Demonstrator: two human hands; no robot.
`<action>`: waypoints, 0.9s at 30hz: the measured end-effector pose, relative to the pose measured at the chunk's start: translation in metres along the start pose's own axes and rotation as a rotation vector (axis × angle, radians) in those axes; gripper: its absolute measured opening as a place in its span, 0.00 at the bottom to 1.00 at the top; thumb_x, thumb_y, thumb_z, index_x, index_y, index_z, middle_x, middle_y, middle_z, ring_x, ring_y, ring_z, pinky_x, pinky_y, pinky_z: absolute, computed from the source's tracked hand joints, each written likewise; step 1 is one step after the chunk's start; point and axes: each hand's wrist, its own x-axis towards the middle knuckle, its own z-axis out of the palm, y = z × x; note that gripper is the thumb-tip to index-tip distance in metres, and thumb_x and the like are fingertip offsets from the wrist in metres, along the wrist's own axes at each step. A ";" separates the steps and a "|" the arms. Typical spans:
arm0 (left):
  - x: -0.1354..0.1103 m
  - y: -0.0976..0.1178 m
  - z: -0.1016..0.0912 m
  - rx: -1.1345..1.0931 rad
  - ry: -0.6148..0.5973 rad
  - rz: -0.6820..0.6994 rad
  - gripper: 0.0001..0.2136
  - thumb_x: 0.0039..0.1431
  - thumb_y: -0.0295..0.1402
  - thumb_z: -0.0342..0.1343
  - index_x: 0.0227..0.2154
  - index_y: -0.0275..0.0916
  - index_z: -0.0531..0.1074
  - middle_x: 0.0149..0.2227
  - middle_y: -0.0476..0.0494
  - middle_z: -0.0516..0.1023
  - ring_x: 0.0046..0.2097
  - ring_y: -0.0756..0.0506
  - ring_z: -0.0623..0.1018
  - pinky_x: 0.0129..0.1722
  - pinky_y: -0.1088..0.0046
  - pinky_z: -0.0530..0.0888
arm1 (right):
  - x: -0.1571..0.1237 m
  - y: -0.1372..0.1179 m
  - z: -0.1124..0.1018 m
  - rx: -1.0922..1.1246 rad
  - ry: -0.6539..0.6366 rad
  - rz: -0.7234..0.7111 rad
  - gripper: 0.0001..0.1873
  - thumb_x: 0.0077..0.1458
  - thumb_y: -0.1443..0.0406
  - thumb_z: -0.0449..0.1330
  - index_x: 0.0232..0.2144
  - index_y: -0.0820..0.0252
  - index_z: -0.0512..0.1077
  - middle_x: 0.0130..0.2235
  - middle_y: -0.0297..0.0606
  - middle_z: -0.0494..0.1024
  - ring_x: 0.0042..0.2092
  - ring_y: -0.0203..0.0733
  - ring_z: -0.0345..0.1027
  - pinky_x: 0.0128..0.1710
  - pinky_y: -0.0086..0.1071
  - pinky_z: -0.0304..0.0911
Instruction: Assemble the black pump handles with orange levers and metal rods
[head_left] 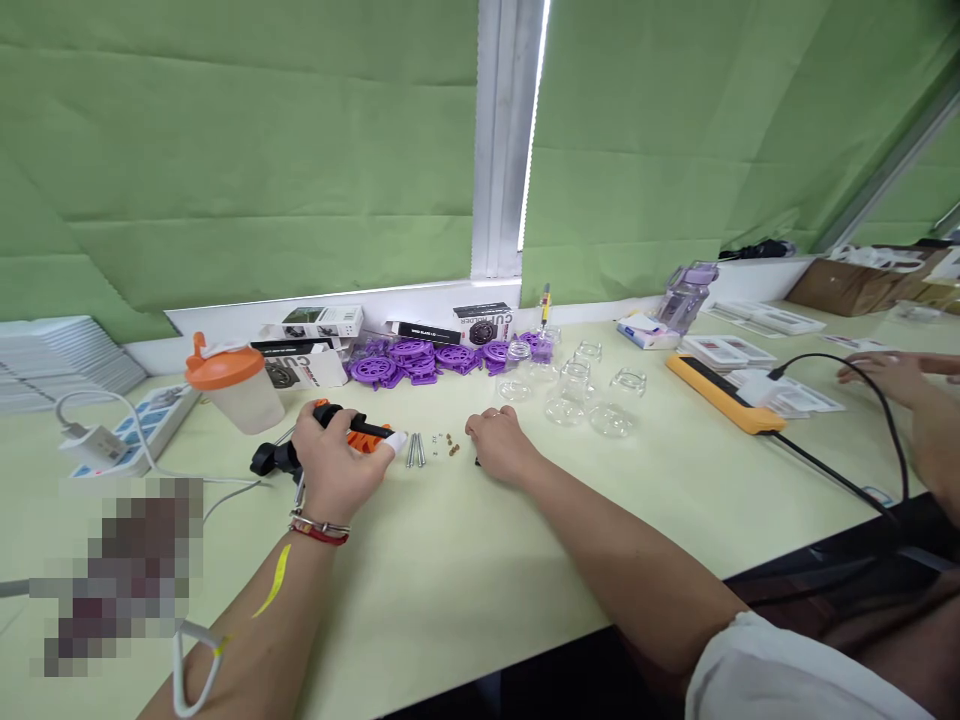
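Observation:
My left hand is closed around a black rod-like part, held slantwise just above the table. The thumb has a white cover at its tip. Beside this hand lie orange plastic pieces and a black knobbed part, both partly hidden by it. My right hand rests on the table with its fingers curled; a bit of something black peeks out below them, too covered to name. Between the hands lie several long screws, tiny silver nuts and small brass-coloured nuts.
Purple wheel-like parts and boxes line the back. Glass jars stand right of centre. An orange-lidded cup and a power strip are left. At right are an orange-black power strip and another person's hand.

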 end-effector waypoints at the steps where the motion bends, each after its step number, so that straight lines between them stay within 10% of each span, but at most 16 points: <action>1: 0.000 0.000 0.000 0.007 -0.003 0.003 0.27 0.37 0.51 0.60 0.37 0.35 0.73 0.52 0.32 0.57 0.56 0.31 0.62 0.58 0.54 0.60 | -0.002 -0.002 0.000 0.027 -0.008 -0.002 0.13 0.52 0.76 0.50 0.37 0.64 0.71 0.32 0.44 0.73 0.38 0.43 0.63 0.44 0.35 0.46; 16: -0.010 0.019 -0.007 0.091 -0.111 0.195 0.22 0.36 0.46 0.61 0.34 0.36 0.73 0.55 0.30 0.56 0.56 0.27 0.61 0.55 0.51 0.60 | -0.009 -0.027 0.008 0.230 -0.013 -0.240 0.11 0.59 0.73 0.48 0.40 0.62 0.69 0.33 0.40 0.73 0.43 0.42 0.62 0.46 0.36 0.49; 23: -0.027 0.043 -0.008 0.121 -0.250 0.277 0.22 0.37 0.46 0.61 0.36 0.38 0.74 0.56 0.32 0.56 0.55 0.28 0.61 0.54 0.50 0.61 | -0.019 -0.035 -0.001 1.083 -0.136 -0.030 0.15 0.60 0.56 0.51 0.39 0.60 0.70 0.35 0.37 0.76 0.36 0.37 0.68 0.37 0.31 0.60; 27: -0.037 0.054 -0.005 0.139 -0.373 0.287 0.23 0.40 0.48 0.60 0.37 0.38 0.74 0.57 0.31 0.57 0.55 0.28 0.62 0.53 0.50 0.63 | -0.021 -0.033 0.000 1.150 -0.262 0.056 0.07 0.52 0.64 0.60 0.33 0.62 0.71 0.24 0.30 0.72 0.25 0.32 0.63 0.27 0.26 0.59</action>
